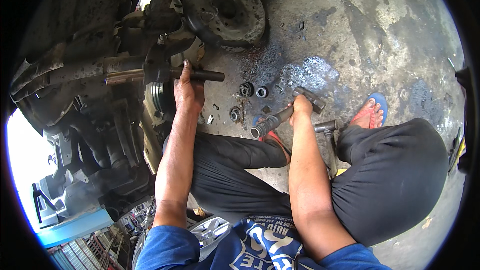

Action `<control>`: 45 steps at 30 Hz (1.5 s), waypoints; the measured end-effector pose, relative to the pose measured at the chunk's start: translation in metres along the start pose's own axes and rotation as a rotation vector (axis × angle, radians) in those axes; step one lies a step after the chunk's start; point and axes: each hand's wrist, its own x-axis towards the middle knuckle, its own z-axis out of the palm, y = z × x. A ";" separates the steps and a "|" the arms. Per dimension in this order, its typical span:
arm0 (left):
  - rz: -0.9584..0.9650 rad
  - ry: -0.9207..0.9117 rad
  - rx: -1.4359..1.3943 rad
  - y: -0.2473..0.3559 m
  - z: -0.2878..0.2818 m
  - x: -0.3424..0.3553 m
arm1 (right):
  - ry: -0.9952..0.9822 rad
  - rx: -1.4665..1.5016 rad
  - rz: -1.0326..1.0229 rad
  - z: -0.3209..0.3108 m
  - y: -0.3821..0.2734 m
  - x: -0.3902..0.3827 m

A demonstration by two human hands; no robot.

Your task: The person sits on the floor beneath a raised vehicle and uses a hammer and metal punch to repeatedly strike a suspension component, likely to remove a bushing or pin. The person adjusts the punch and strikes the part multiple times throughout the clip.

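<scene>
My left hand (189,90) is wrapped round a dark round bar (211,76) that sits in a metal housing on the vehicle's underside (155,65). My right hand (301,110) grips a heavy hammer (315,101) whose thick, pipe-like handle (270,124) points down-left toward my knee. Just below it, another metal tool with a cylindrical head (325,126) is between my legs. Between my hands, on the stained concrete, are small ring parts: a dark one (246,89), a lighter ring (262,91) and another lower left (235,114).
A large dirty brake backing plate (240,25) lies on the floor (360,40) at upper middle. Vehicle framework (75,135) fills the left side. A light blue ledge (80,227) and a silver wheel (210,230) are low left. My sandalled feet and bent knees border the work area.
</scene>
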 end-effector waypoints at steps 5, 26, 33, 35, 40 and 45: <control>0.018 -0.036 -0.105 -0.003 0.007 0.008 | -0.007 -0.010 -0.033 0.000 -0.001 0.000; 0.142 0.055 -0.035 -0.004 0.005 0.010 | -0.026 -0.028 -0.072 -0.001 -0.007 -0.015; 0.164 0.131 0.030 -0.004 0.008 0.010 | -0.335 0.381 0.314 -0.027 -0.001 0.006; 0.182 0.083 0.011 -0.002 0.013 0.006 | -0.437 0.569 0.334 -0.027 0.001 0.009; 0.186 0.105 0.000 0.002 0.024 -0.005 | -0.305 -0.516 -0.129 0.003 0.025 -0.033; 0.089 0.180 0.049 0.001 0.020 -0.003 | -0.749 -0.470 -0.018 0.060 0.053 -0.083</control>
